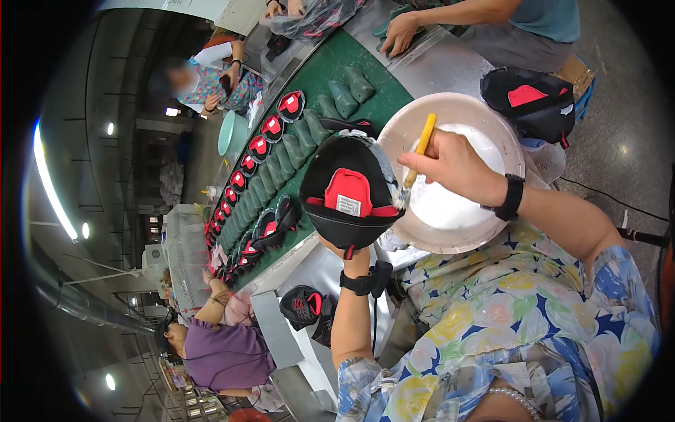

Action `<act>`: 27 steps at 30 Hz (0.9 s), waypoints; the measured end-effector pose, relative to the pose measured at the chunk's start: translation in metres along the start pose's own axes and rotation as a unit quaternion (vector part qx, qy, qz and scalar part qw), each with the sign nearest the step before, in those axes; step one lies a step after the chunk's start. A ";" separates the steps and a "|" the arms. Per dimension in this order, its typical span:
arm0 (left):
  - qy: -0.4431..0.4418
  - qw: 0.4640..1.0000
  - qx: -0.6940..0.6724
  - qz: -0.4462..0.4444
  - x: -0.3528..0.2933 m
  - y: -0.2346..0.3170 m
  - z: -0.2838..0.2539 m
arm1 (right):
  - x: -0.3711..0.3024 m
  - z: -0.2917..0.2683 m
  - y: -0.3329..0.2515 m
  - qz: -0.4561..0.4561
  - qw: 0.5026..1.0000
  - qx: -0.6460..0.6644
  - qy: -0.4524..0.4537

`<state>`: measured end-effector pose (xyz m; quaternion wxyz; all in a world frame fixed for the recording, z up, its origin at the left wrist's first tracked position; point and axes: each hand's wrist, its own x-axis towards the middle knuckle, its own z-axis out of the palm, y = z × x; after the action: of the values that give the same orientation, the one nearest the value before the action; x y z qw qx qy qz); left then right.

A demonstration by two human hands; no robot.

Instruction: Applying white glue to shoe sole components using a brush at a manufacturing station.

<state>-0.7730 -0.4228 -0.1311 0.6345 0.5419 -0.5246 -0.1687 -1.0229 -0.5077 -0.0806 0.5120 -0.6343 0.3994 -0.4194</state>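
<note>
Up close, the left hand [346,247], mostly hidden, holds a black and red shoe upper [349,190] from below. Beside it, the right hand [453,166] grips a yellow brush [420,149] touching the upper's edge, above a white bowl [492,119].

Left hand [349,252] raised with closed grip; right hand [453,167] curled in a pinching grip.

A matt black cloth shoe upper [349,193], a smooth glossy bowl [450,112], a yellow plastic brush handle [424,141].
</note>
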 end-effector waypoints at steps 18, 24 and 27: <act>-0.194 0.802 -0.291 -0.483 -0.031 0.039 0.004 | -0.001 -0.010 -0.017 -0.249 0.951 0.065 -0.173; -0.343 0.826 -0.212 -0.393 -0.053 0.019 -0.005 | 0.015 0.025 -0.010 -0.502 0.846 -0.038 -0.177; -0.322 0.860 -0.185 -0.350 -0.050 0.042 -0.006 | 0.020 0.020 -0.006 -0.442 0.873 -0.090 -0.187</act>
<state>-0.8020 -0.3656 -0.1179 0.4179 0.4783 -0.4348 -0.6384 -0.9969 -0.5192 -0.0750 0.2793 -0.8546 0.0102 -0.4376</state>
